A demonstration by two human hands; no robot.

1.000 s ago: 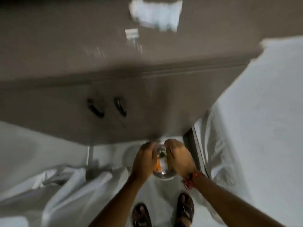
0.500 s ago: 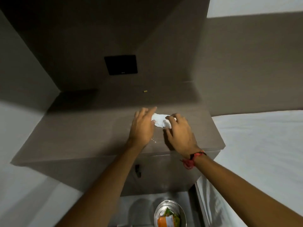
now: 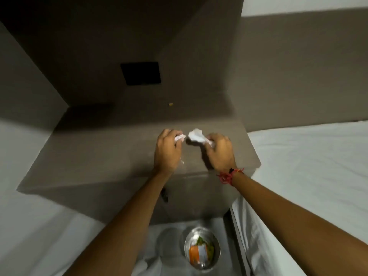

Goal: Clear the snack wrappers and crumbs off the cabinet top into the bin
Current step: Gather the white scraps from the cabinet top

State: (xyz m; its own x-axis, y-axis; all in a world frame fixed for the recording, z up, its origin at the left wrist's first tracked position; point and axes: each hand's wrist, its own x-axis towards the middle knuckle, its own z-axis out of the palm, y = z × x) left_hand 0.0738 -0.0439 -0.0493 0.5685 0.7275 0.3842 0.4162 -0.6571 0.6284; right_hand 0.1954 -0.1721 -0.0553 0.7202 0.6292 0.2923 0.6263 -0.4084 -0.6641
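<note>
Now each hand's grip pinches crumpled white wrapper: left hand [image 3: 167, 152], right hand [image 3: 220, 154].

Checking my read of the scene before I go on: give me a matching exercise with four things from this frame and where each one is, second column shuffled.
Things:
1. white wrapper
2. yellow crumb
3. metal bin
4. red thread band

Places:
A. on the floor in front of the cabinet, orange packet inside
B. around the right wrist
C. pinched in the right hand, above the cabinet top
D. alone near the back of the cabinet top

Pairs: 1-C, 2-D, 3-A, 4-B
</note>
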